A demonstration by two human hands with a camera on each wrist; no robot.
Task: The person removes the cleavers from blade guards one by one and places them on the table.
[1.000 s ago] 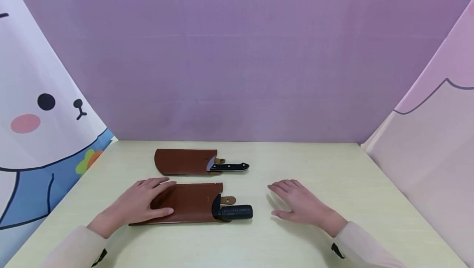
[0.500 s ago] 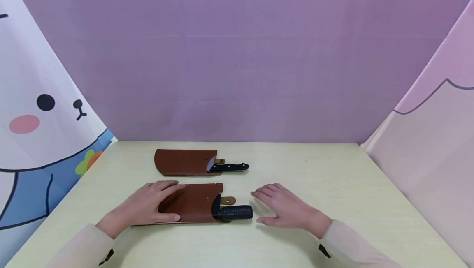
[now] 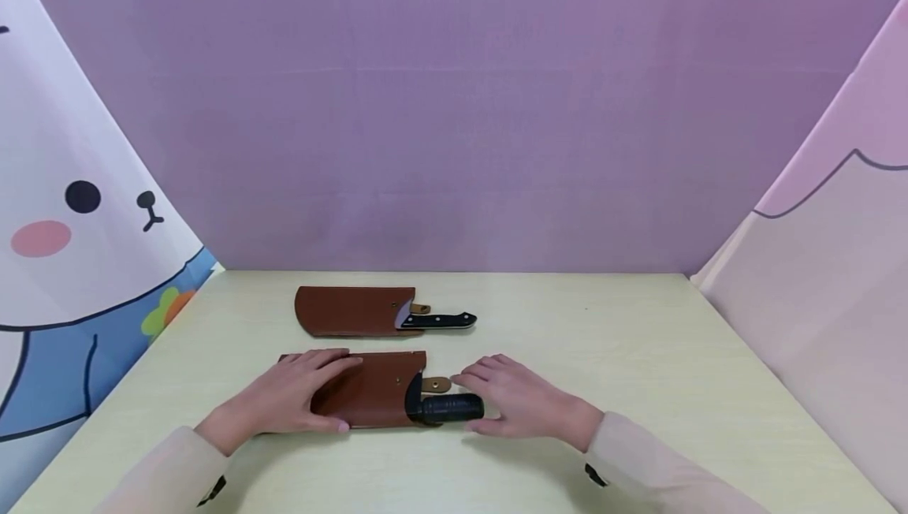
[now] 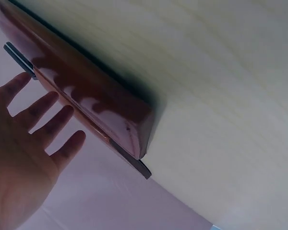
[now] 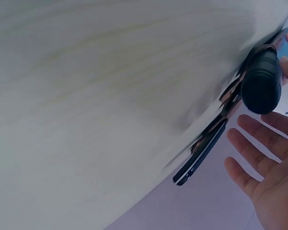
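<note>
A brown leather sheath (image 3: 379, 392) lies on the table nearest me, with a black ribbed knife handle (image 3: 447, 407) sticking out of its right end. My left hand (image 3: 287, 396) arches over the sheath's left part; in the left wrist view its fingers are spread beside the leather (image 4: 86, 86). At the handle's end, my right hand (image 3: 528, 404) has its thumb on the near side and fingers on the far side. In the right wrist view, those fingers (image 5: 264, 134) are loosely extended around the round handle butt (image 5: 261, 91), not closed on it. The blade is mostly hidden in the sheath.
Farther back lies a second brown sheath (image 3: 355, 311) holding a knife with a black riveted handle (image 3: 440, 321). A snap strap (image 3: 436, 385) juts from the near sheath. A purple cloth backdrop (image 3: 454, 143) stands behind the pale table (image 3: 603, 317), with printed cloths at both sides.
My right hand has moved left to the near knife's handle. My left hand has slid slightly right along the near sheath. Both knives and sheaths lie where they were.
</note>
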